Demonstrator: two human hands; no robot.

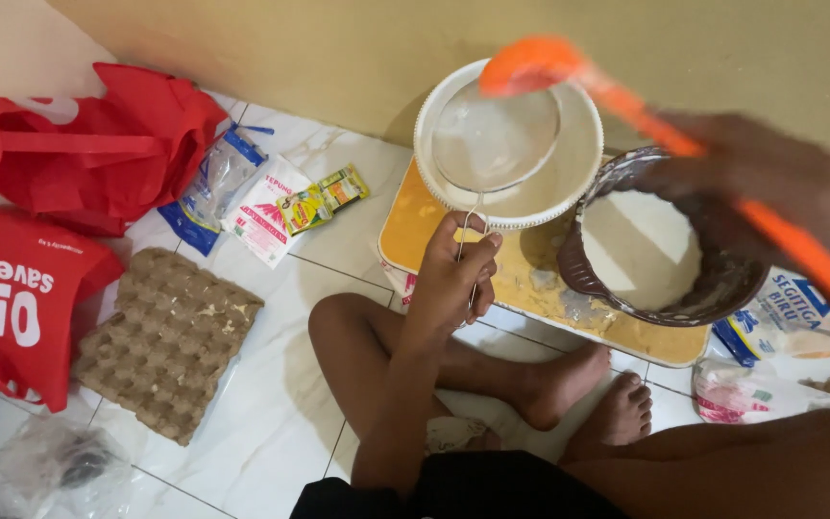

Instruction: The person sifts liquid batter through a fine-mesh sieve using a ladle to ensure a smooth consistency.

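Head view: the left hand (455,274) is closed around the wire handle of a mesh sieve (494,135), held over a white bowl (583,168). The right hand (770,183) — blurred — grips an orange spoon (626,96) above the brown bowl (722,288) of flour. Both bowls stand on a yellow tray (415,226) — an egg carton (170,336) lies well apart.

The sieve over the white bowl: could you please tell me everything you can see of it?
The sieve is round, with fine grey mesh in a thin metal rim and a wire handle. It lies level inside the rim of the white ribbed bowl. The left hand pinches the handle. An orange spoon, held by the blurred right hand, hovers over its far edge.
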